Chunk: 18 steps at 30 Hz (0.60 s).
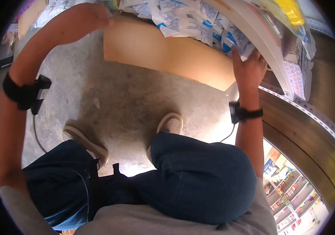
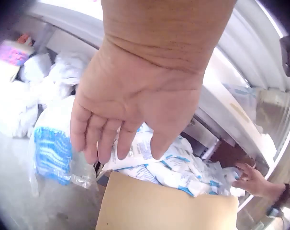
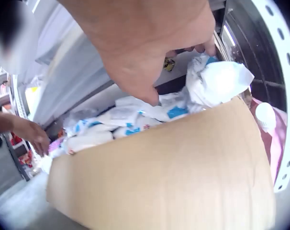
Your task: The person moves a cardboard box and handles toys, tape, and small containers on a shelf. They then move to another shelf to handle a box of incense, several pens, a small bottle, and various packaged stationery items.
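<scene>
White-and-blue packets (image 1: 183, 21) lie heaped in a cardboard box (image 1: 163, 51) at twelve o'clock from the head view; left grip (image 2: 135, 100), fingers relaxed, empty, at eleven; right grip (image 1: 250, 70), thumb and fingers spread, against packets at two.

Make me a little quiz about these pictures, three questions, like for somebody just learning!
1. True or false: the cardboard box is closed, with its packets hidden inside.
2. Which colour is printed on the white packets? A) green B) blue C) orange
3. Fill in: the ____ hand is nearer the metal rail with holes.

Key:
1. False; the top is open and packets show.
2. B
3. right; the right hand is nearer.
</scene>
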Tool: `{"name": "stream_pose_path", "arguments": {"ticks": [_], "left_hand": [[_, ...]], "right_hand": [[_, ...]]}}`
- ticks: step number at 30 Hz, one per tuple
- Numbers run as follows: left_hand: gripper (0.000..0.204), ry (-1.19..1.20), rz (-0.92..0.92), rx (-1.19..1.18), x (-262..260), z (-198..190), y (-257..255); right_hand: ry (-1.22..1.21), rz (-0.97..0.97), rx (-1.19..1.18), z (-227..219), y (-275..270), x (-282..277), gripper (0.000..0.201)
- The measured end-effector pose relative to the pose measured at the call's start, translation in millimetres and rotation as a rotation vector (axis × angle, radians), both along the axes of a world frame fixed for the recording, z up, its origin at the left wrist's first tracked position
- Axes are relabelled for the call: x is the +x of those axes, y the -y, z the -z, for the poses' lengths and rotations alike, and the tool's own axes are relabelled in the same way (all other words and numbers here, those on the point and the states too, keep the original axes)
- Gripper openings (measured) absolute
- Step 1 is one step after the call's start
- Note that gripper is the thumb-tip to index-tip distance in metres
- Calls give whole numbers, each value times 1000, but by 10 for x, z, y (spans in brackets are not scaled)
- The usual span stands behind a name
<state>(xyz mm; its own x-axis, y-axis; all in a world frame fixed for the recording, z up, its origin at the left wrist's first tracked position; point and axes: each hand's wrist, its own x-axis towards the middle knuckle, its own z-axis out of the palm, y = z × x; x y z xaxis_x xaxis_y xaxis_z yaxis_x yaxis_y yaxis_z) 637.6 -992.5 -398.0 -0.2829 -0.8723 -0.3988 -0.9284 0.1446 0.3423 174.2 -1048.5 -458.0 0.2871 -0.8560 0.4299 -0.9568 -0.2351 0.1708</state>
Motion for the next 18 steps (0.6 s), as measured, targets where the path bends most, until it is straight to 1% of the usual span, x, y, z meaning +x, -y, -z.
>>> {"name": "stream_pose_path", "arguments": {"ticks": [1,3,5,6,8,9,10,11,12,13,14,16,17,18], "left_hand": [[31,51,16,22,-76,-178,-47],[27,72,-137,150,-168,-496,-247],[26,88,-109,143,-71,-706,-484],[26,92,-90,140,-24,-780,-584],[26,93,-131,222,52,-932,-774],[27,93,-155,257,97,-996,-850],[27,99,-174,293,130,-1024,-922],[27,104,-194,329,168,-1012,-1006],[27,110,-220,368,218,-975,-1069],[28,57,-198,387,285,-901,-1124],[28,48,-211,413,295,-816,-1184],[28,31,-223,469,286,-676,-1263],[29,65,-170,508,270,-648,-1259],[29,57,-133,480,262,-610,-1277]], "right_hand": [[58,31,68,-6,132,14,87],[172,82,219,-108,356,111,87],[102,4,326,-95,640,93,84],[187,-38,365,-93,695,25,77],[360,-118,447,-115,790,-83,65],[528,-112,492,147,968,-284,60],[721,-46,505,289,931,-273,53],[921,15,495,327,836,-154,46],[1065,-21,562,337,713,-91,46],[1209,-49,626,247,531,77,47],[1679,-67,724,57,271,325,50],[1804,-131,763,21,194,359,50],[1867,-154,774,-4,151,339,50],[1919,-171,748,-49,153,324,49]]}}
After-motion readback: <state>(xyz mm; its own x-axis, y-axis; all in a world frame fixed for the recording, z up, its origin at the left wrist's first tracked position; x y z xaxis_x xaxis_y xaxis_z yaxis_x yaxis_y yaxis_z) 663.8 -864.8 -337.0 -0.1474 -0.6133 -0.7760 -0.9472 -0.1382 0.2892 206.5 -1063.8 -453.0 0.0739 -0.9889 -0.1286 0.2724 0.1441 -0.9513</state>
